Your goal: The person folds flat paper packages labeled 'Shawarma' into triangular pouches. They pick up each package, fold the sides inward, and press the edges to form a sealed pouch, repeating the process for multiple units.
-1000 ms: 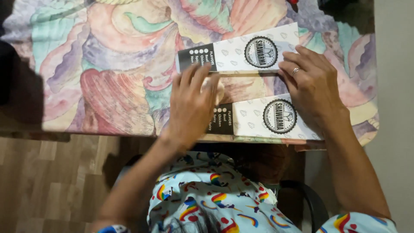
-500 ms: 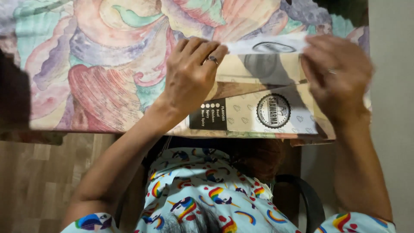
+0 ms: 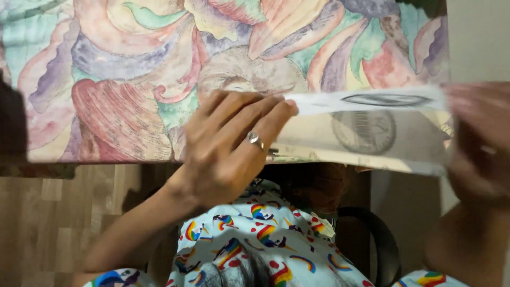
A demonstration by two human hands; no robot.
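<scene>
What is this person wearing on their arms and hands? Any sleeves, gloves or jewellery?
No gloves: both hands are bare. The left hand wears a silver-coloured ring on one finger. The right hand is motion-blurred, so any ring there cannot be made out. Both forearms are bare; short pale-blue sleeves printed with rainbows show only at the bottom edge.

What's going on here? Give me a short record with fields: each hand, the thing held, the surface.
Left hand: grips the left end of the carton, ring on one finger
Right hand: blurred, at the carton's right end
Carton: flat white cardboard with round dark emblem, lifted at the table edge
Tablecloth: pastel shell pattern
</scene>
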